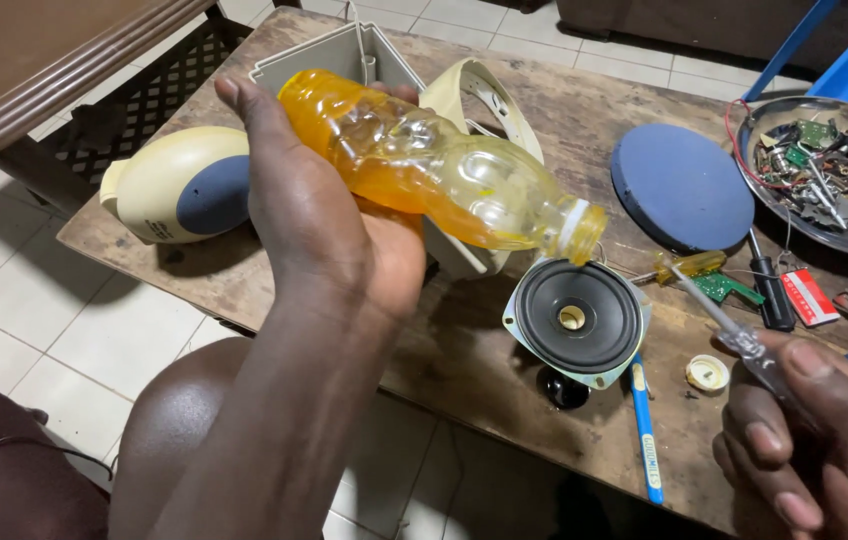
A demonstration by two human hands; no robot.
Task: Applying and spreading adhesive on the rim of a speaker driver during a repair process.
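The bottle (439,165) is clear ribbed plastic, holding an orange-yellow liquid, uncapped, and tilted so its white-ringed mouth hangs just above the speaker (577,318). That speaker is a round black cone in a pale metal frame, face up near the front edge of the table (544,110), whose top is worn, scratched brown wood. The left hand (329,225) is wrapped around the bottle's fat end, thumb over the top and fingers curled underneath. The right hand (809,435), at the lower right corner, is closed in a pinch on the clear handle of a thin screwdriver (719,315), its shaft pointing up and left toward the speaker but not touching it.

A small white cap (708,373) lies between the speaker and the right hand (it could be the bottle's, though I cannot tell). A blue pen (646,435) lies along the front edge below the speaker. Farther back sit a flat blue-grey disc (682,187), a metal bowl (759,120) of loose electronic scrap, and a cream plastic housing (179,187) with a blue-grey oval at the left end. A second cream shell (484,95) sits behind the bottle. Bare wood shows between speaker and disc; the right side is crowded with small tools.
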